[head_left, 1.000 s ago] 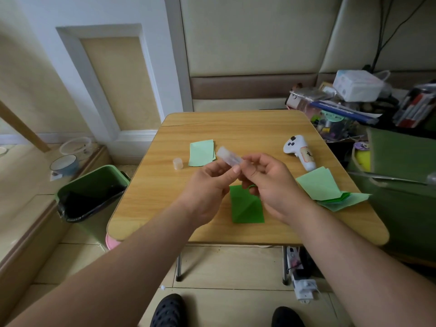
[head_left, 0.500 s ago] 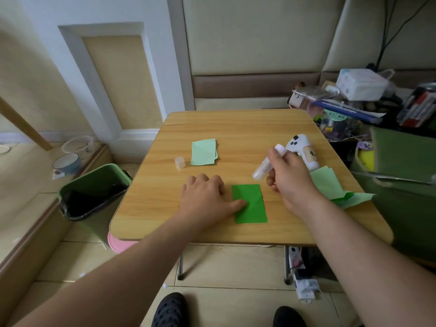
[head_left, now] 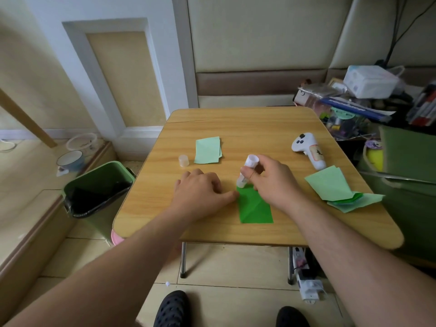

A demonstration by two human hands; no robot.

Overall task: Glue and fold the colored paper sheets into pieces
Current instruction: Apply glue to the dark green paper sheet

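The right hand [head_left: 271,182] is pinching a white glue stick [head_left: 246,172], tip down at the far left corner of the dark green folded paper [head_left: 254,207] lying near-centre on the wooden table [head_left: 236,131]; the left hand [head_left: 200,194], fingers loosely curled, is pinning its left edge. Short, light strokes should be keeping the sheet flat.

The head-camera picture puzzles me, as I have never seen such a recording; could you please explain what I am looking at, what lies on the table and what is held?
No machine is involved: a person wears a wide-angle camera on the head, looking forward and down, so you see their own two arms and shoes. The right hand grips a white glue stick, held nearly upright with its lower end on the far corner of a dark green paper sheet. The left hand rests on the wooden table, its fingertips touching the sheet's left edge. Also on the table: a small clear cap, probably the glue's, a folded light green piece, a pile of green papers at the right, and a white handheld controller. A green bin stands on the floor to the left.
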